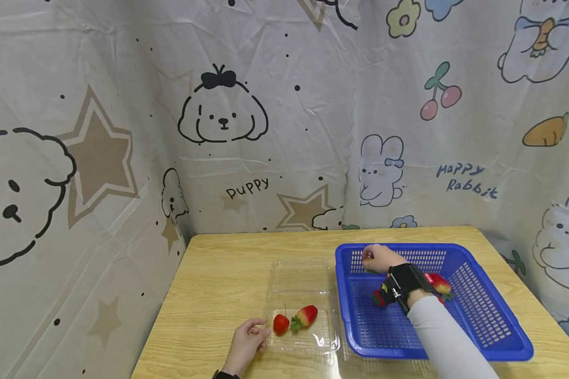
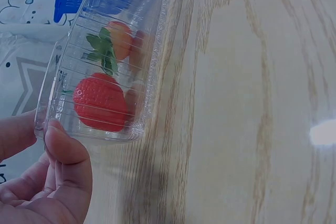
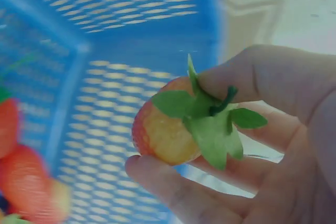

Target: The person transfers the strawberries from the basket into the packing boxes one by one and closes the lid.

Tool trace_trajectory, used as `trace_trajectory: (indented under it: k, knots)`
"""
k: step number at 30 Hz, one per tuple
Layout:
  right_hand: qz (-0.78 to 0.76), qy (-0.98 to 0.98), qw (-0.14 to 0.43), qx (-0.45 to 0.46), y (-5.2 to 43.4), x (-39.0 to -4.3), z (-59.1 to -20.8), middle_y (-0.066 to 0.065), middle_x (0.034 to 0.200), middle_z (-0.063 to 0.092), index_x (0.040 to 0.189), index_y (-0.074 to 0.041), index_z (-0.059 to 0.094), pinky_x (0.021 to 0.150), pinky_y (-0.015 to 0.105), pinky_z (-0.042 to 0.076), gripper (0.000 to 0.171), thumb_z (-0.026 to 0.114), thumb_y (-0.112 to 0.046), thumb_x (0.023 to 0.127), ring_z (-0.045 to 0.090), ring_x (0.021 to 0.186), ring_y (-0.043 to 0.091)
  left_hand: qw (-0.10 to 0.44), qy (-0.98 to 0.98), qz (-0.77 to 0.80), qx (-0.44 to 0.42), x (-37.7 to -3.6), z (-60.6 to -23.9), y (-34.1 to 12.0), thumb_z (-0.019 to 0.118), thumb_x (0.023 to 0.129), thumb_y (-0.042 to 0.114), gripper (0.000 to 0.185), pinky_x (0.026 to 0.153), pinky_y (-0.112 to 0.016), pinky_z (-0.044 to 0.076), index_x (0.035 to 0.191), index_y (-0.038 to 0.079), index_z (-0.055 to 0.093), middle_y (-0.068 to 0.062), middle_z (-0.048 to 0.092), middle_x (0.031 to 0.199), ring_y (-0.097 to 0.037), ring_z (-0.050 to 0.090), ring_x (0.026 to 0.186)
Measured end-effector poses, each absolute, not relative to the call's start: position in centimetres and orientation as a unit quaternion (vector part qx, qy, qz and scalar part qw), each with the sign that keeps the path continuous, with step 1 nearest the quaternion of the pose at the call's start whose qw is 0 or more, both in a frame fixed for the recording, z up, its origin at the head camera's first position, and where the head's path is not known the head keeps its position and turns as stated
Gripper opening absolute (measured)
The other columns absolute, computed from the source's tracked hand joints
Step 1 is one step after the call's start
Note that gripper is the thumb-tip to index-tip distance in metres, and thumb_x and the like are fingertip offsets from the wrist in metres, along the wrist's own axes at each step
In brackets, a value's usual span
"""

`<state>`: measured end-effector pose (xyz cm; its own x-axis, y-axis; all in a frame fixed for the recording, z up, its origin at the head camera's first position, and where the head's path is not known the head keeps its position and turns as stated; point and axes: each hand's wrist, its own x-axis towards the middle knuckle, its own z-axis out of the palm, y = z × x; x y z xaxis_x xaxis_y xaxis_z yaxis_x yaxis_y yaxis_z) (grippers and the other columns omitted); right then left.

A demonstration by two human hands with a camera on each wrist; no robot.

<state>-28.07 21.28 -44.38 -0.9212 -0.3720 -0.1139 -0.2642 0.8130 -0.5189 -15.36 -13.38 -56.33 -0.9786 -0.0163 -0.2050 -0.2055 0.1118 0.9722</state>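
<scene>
With thumb and fingers, my right hand (image 1: 383,259) holds a red-and-yellow strawberry (image 3: 170,129) with green leaves, over the left part of the blue basket (image 1: 355,337). Several other strawberries (image 3: 26,182) lie in the basket, partly behind my wrist in the head view. My left hand (image 1: 246,339) pinches the rim of a clear plastic clamshell box (image 2: 63,66) at its left side. Inside the box are a red strawberry (image 1: 281,324) with a thin stem and a red-and-yellow strawberry (image 1: 307,316) with leaves.
Both containers stand side by side on a light wooden table (image 1: 208,295), the basket on the right. The box's lid (image 1: 298,276) is laid back away from me. A patterned curtain (image 1: 275,116) hangs behind and beside the table.
</scene>
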Motion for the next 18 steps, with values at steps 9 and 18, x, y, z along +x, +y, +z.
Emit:
trace_trajectory:
  k: [9, 18]
  knots:
    - [-0.278, 0.935, 0.053, -0.213, 19.3, -27.2, -39.0, 0.016, 0.102, 0.06, 0.11, 0.002, 0.057, 0.068, 0.033, 0.046, 0.028, 0.056, -0.008, 0.084, 0.054, 0.079, 0.02, 0.069, 0.742, 0.662, -0.079, -15.3, -56.3, -13.4, 0.064, 0.082, 0.001, 0.036, 0.049, -0.021, 0.044, 0.112, -0.015, 0.05, 0.002, 0.05, 0.066, -0.009, 0.049, 0.053]
    - [-0.318, 0.889, -0.076, -0.321, 16.1, -25.9, -38.6, 0.012, 0.116, 0.055, 0.117, -0.003, 0.056, 0.085, 0.04, 0.047, 0.033, 0.061, -0.005, 0.084, 0.054, 0.104, 0.025, 0.074, 0.741, 0.662, -0.08, -15.4, -56.2, -13.4, 0.063, 0.082, 0.0, 0.036, 0.049, -0.021, 0.044, 0.112, -0.015, 0.05, 0.003, 0.049, 0.066, -0.008, 0.049, 0.053]
